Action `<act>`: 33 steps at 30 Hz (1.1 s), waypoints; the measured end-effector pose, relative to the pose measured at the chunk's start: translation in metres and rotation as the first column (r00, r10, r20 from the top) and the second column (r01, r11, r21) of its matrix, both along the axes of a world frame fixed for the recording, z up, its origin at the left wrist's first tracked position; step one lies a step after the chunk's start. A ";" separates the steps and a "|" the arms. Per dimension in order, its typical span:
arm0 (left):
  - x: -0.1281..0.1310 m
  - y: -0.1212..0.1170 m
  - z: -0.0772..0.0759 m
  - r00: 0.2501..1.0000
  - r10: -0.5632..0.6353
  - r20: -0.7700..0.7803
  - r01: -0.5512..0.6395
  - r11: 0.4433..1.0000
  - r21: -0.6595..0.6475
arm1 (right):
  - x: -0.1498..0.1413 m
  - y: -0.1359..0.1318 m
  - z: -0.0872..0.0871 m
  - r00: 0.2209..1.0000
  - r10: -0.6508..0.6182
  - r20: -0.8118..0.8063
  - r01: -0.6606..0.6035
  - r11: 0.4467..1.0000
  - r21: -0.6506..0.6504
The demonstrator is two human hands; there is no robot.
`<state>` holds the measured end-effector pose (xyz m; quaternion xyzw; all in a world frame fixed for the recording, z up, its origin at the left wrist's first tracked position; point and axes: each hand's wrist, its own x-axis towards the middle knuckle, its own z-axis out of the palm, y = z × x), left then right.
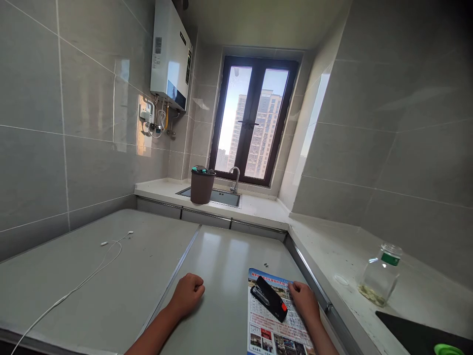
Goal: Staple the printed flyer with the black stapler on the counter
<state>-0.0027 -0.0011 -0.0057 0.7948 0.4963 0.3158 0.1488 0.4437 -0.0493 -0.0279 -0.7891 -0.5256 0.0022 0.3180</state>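
My left hand point(187, 293) rests as a loose fist on the grey panel, with nothing visible in it. My right hand point(305, 303) is also curled closed, lying over the upper right edge of a printed leaflet point(260, 317); no held object shows. On the leaflet, left of my right hand, a black stapler point(269, 299) with a red-orange patch at one end lies at a slant. Two tiny dark bits point(266, 265) lie just beyond the leaflet; they are too small to name.
A white cable point(92, 273) trails across the left panel point(148, 256). Ahead, a brown bin point(202, 188) stands at the sink's point(225, 198) front edge, near the faucet point(235, 178). On the right counter point(332, 246) are a glass jar point(380, 276) and a green object point(448, 349).
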 end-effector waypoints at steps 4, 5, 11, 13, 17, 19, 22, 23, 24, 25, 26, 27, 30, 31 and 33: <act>0.000 0.000 0.001 1.000 0.005 -0.004 -0.005 1.000 0.006 | -0.001 -0.001 0.002 1.000 0.000 0.002 0.000 1.000 -0.006; 0.001 -0.001 0.001 1.000 0.005 -0.004 -0.005 1.000 0.006 | -0.001 -0.001 0.002 1.000 0.001 0.003 -0.001 1.000 -0.006; 0.001 -0.001 0.002 1.000 0.010 0.006 -0.010 1.000 -0.007 | -0.001 0.000 0.002 1.000 0.008 0.023 -0.008 1.000 -0.001; 0.001 -0.001 0.003 1.000 0.010 0.011 -0.010 1.000 -0.015 | -0.001 0.000 0.001 0.999 0.013 0.033 -0.013 1.000 -0.001; 0.001 0.001 0.002 1.000 0.022 0.020 -0.021 1.000 -0.021 | -0.002 -0.003 0.001 0.998 0.013 0.059 -0.012 1.000 -0.010; 0.002 0.002 0.001 0.999 0.032 0.029 -0.031 0.999 -0.024 | -0.006 -0.005 0.003 0.997 0.020 0.078 -0.019 1.000 -0.013; 0.002 0.003 -0.001 0.997 0.046 0.056 -0.045 0.999 -0.025 | -0.017 -0.005 0.009 0.984 0.070 0.164 -0.075 0.997 0.020; 0.002 0.003 -0.001 0.996 0.051 0.069 -0.050 0.998 -0.023 | -0.021 -0.003 0.011 0.971 0.119 0.205 -0.129 0.991 0.032; 0.002 0.003 -0.001 0.995 0.056 0.084 -0.054 0.998 -0.021 | -0.026 0.001 0.014 0.952 0.189 0.240 -0.202 0.979 0.031; 0.002 0.003 -0.001 0.993 0.061 0.101 -0.059 0.998 -0.020 | -0.029 0.006 0.015 0.928 0.269 0.260 -0.282 0.959 0.015; 0.002 0.003 -0.001 0.991 0.065 0.120 -0.064 0.998 -0.019 | -0.033 0.012 0.016 0.902 0.343 0.262 -0.352 0.936 -0.012; 0.002 0.003 -0.001 0.988 0.069 0.139 -0.067 0.998 -0.018 | -0.035 0.019 0.016 0.883 0.399 0.248 -0.401 0.915 -0.043; 0.002 0.004 -0.002 0.976 0.078 0.204 -0.076 0.997 -0.017 | -0.042 0.043 0.012 0.871 0.443 0.211 -0.427 0.896 -0.120; 0.002 0.003 -0.002 0.971 0.080 0.228 -0.078 0.997 -0.017 | -0.046 0.051 0.010 0.873 0.441 0.205 -0.420 0.897 -0.141; 0.004 0.003 -0.002 0.957 0.087 0.278 -0.086 0.996 -0.017 | -0.061 0.067 0.005 0.876 0.443 0.192 -0.411 0.892 -0.187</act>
